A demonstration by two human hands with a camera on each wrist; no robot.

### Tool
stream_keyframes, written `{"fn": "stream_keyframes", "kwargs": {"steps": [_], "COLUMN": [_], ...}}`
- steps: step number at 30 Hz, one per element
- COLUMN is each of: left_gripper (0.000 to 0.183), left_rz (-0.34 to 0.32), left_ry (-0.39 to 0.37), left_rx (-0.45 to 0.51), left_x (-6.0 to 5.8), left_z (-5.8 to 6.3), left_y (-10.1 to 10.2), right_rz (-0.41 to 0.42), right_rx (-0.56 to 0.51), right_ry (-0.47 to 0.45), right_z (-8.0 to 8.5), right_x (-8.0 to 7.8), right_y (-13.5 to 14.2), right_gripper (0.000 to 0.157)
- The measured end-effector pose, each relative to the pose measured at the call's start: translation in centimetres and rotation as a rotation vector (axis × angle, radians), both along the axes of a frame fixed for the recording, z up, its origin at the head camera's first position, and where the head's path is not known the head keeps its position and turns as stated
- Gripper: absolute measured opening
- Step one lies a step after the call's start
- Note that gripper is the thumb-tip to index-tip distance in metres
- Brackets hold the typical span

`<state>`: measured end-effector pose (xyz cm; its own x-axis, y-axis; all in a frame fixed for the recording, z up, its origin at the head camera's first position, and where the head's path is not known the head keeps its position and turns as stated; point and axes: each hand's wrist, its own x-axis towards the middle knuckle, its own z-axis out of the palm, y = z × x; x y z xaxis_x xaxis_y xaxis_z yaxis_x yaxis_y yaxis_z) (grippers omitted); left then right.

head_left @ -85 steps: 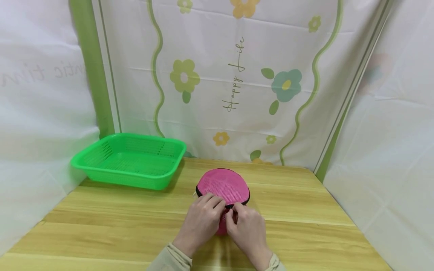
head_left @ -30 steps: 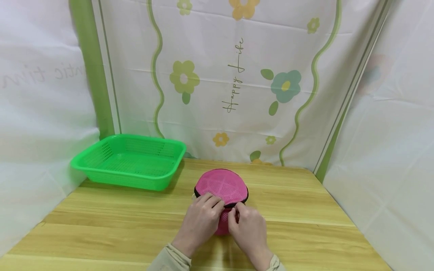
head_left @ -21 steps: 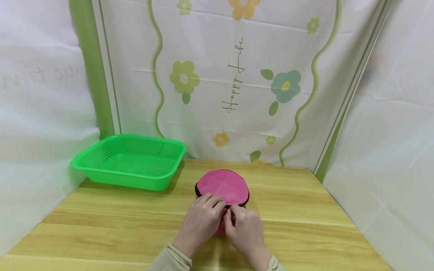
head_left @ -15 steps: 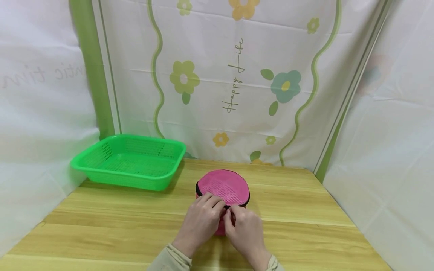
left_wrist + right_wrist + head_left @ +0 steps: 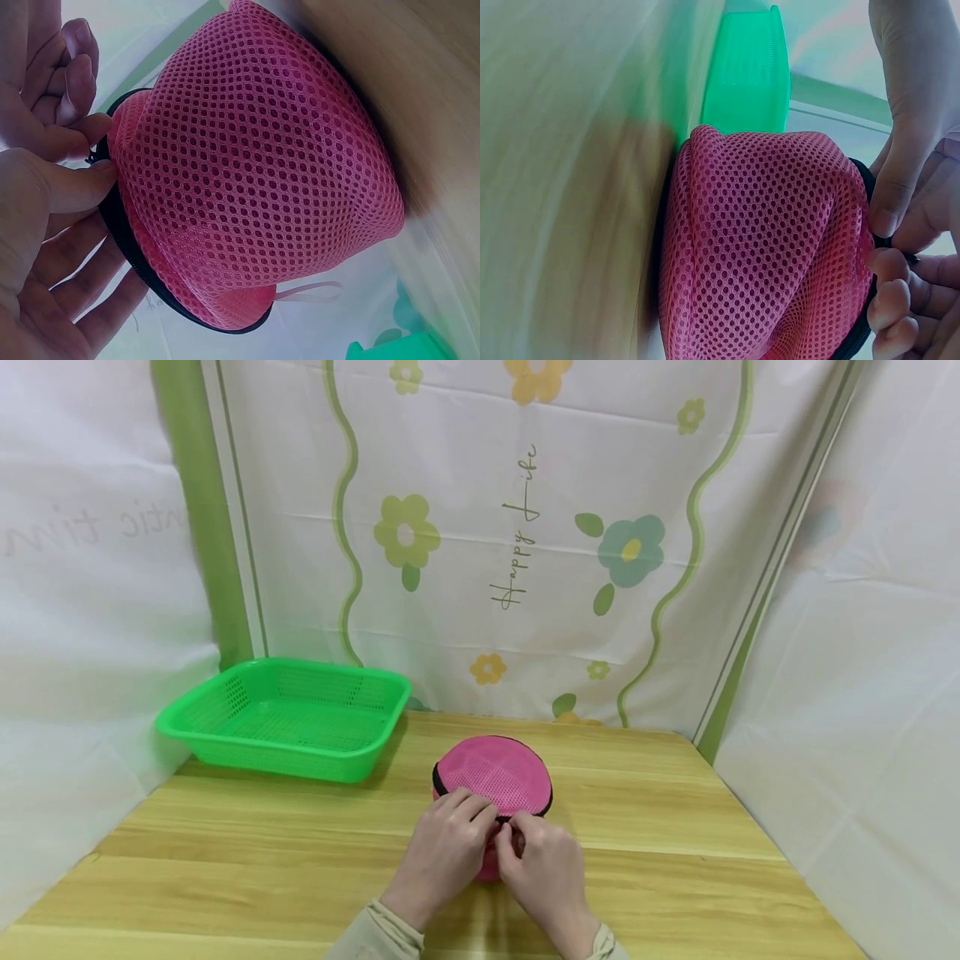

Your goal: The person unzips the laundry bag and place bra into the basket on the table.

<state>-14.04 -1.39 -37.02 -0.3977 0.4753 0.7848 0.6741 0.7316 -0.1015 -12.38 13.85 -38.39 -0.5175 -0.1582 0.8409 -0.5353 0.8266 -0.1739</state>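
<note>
A pink mesh zip bag (image 5: 491, 772), round-topped with a black zipper band (image 5: 139, 259) at its rim, stands on the wooden table in the head view. My left hand (image 5: 448, 847) grips the front of that rim, thumb on the band and the other fingers spread behind it. Close beside it on the right, my right hand (image 5: 547, 868) pinches a small dark zipper pull (image 5: 911, 258) at the band, between thumb and curled forefinger. In the left wrist view a pale loop (image 5: 309, 291) sticks out from the bag's side. The contents are hidden behind the mesh.
A green plastic basket (image 5: 360, 758) with perforated walls stands at the back left of the table (image 5: 675, 860). White flower-printed curtains (image 5: 465, 635) hang behind the table and along both sides.
Since a second ago my right hand has shifted slightly left, closer to my left hand. The bag has turned a little, and the pale loop at its left no longer shows in the head view.
</note>
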Motion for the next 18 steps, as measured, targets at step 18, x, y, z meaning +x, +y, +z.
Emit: {"fn": "stream_keyframes", "kwargs": {"steps": [18], "left_gripper": [0.007], "left_rz": [-0.015], "left_ry": [0.035], "left_rx": [0.012], "left_x": [-0.20], "left_z": [-0.22], "left_y": [0.04], "right_rz": [0.003], "right_rx": [-0.095], "right_ry": [0.095], "right_z": [0.08], "right_x": [-0.03], "right_y": [0.07], "right_gripper": [0.016]}}
